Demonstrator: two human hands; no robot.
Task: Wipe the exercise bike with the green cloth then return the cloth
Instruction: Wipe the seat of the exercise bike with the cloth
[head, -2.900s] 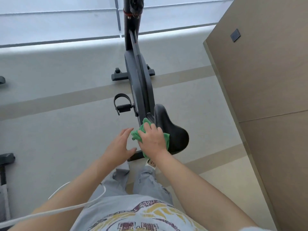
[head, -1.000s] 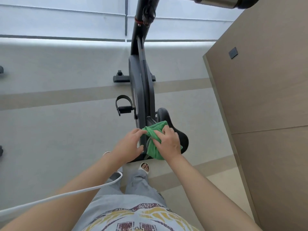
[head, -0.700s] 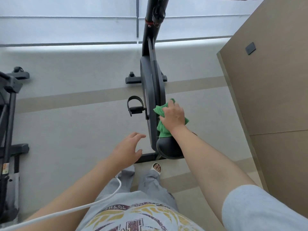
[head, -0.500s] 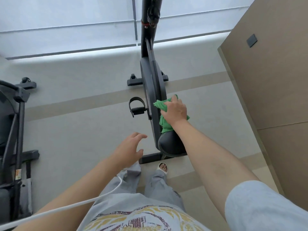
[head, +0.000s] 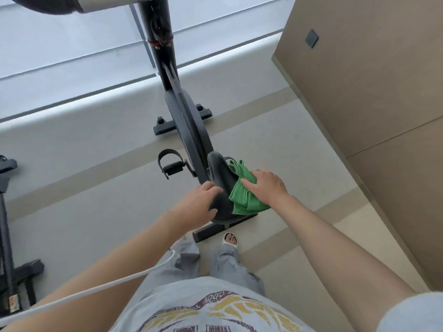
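The floor under me is pale grey with broad beige bands crossing it at a slant, and a bright strip of light runs along the foot of the far window wall. At the far left edge stands part of another black machine, its foot resting on the floor, well apart from me. A white cable trails across my left forearm toward my shirt.

My left hand lies on the left side of the black saddle, fingers relaxed and slightly spread, touching the leather without curling round it. The exercise bike stretches away from me: the saddle nearest, then the dark flywheel housing, a strapped pedal sticking out to its left, the front foot bar across the floor, and the post rising to the handlebar at the top of view. The rear foot bar sits just ahead of my sandalled toe.

The green cloth is bunched on the right side of the saddle, hanging a little over its edge. My right hand presses flat on top of it, fingers straight and pointing left, so my grip there is spread rather than pinching.

To the right, a tall brown panelled wall stands close beside the bike, carrying a small dark square plate high up.
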